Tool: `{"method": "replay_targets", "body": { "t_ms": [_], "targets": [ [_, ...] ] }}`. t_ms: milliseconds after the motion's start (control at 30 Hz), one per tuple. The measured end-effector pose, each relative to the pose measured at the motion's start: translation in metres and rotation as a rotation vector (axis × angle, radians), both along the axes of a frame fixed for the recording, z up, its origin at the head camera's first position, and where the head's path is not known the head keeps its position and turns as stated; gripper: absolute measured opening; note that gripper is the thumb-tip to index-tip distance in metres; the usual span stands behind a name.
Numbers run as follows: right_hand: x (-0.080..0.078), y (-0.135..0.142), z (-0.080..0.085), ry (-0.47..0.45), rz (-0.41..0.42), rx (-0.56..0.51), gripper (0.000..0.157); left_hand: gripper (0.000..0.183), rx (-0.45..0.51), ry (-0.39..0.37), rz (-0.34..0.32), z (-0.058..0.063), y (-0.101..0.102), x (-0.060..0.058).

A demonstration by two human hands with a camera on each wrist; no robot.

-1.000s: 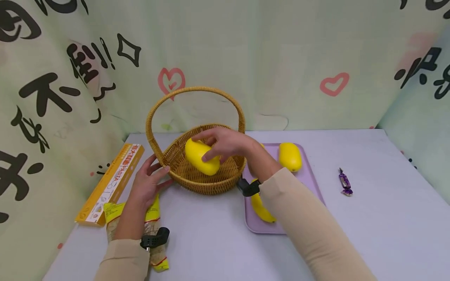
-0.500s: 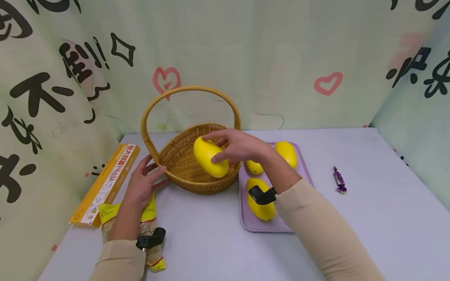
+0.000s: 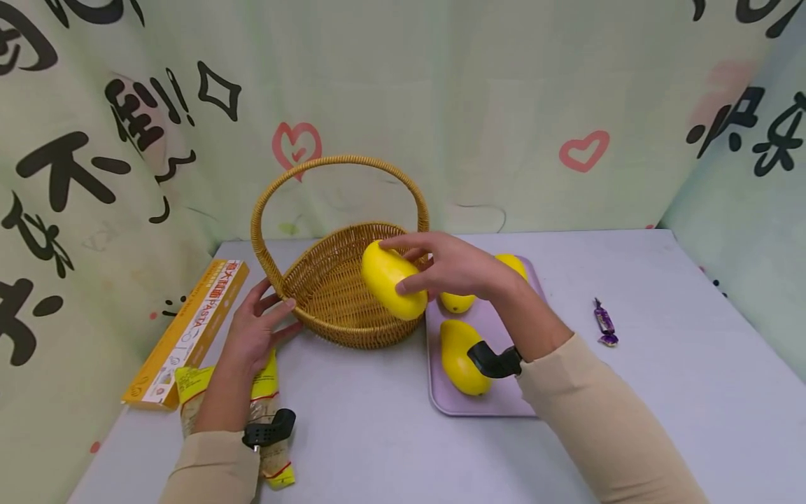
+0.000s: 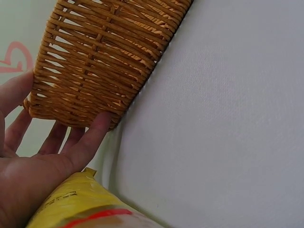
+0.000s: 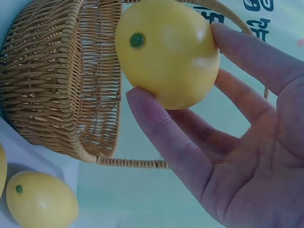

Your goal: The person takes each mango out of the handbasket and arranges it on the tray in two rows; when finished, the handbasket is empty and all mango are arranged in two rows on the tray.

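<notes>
My right hand [image 3: 453,266] holds a yellow mango [image 3: 393,280] between thumb and spread fingers, above the right side of a wicker basket [image 3: 334,294]. In the right wrist view the mango's green stem spot shows and the fingertips press its sides. My left hand [image 3: 258,325] grips the basket's left side, thumb at the rim. The left wrist view shows its fingers against the woven wall [image 4: 95,71], some tips hidden behind it. A purple tray [image 3: 456,402] on the right bears several mangoes, one [image 3: 462,357] near its front, partly hidden by my right wrist camera.
An orange pasta box [image 3: 189,336] lies along the table's left edge. A yellow-ended packet [image 3: 273,448] lies under my left forearm. A purple wrapped candy [image 3: 604,323] lies right of the tray. The basket's tall handle [image 3: 340,159] arches over it, before a printed curtain.
My right hand has carried the mango rightward, from over the basket's middle to its right rim. More of the tray's mangoes came into sight. My left hand stays on the basket.
</notes>
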State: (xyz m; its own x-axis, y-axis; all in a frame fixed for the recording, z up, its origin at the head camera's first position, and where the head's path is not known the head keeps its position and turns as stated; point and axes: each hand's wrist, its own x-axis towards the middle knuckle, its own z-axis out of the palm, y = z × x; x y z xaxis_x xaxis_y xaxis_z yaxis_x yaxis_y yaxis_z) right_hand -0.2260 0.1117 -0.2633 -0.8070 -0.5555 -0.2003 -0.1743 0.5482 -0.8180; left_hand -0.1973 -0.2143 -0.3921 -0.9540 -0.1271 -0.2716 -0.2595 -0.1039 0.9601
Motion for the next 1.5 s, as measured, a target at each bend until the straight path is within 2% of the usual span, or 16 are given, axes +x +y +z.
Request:
{"method": "replay_targets", "body": {
  "t_ms": [567, 767, 1033, 1267, 1500],
  "targets": [
    [0.02, 0.03, 0.0, -0.03, -0.062, -0.052, 0.068, 0.076, -0.015, 0.019, -0.004, -0.001, 0.002, 0.001],
    [0.027, 0.041, -0.002, 0.0, -0.086, -0.015, 0.068, 0.076, -0.01, 0.012, 0.002, -0.002, 0.003, 0.001],
    [0.044, 0.052, -0.004, 0.034, -0.107, -0.013, 0.067, 0.077, -0.014, 0.007, 0.0, -0.001, 0.001, 0.001],
    [0.055, 0.067, -0.004, 0.036, -0.154, 0.022, 0.067, 0.077, -0.005, -0.001, -0.002, -0.002, 0.002, 0.001],
    [0.066, 0.085, -0.011, 0.061, -0.199, 0.019, 0.069, 0.077, -0.022, 0.004, -0.004, 0.0, 0.002, 0.002]
  ]
}}
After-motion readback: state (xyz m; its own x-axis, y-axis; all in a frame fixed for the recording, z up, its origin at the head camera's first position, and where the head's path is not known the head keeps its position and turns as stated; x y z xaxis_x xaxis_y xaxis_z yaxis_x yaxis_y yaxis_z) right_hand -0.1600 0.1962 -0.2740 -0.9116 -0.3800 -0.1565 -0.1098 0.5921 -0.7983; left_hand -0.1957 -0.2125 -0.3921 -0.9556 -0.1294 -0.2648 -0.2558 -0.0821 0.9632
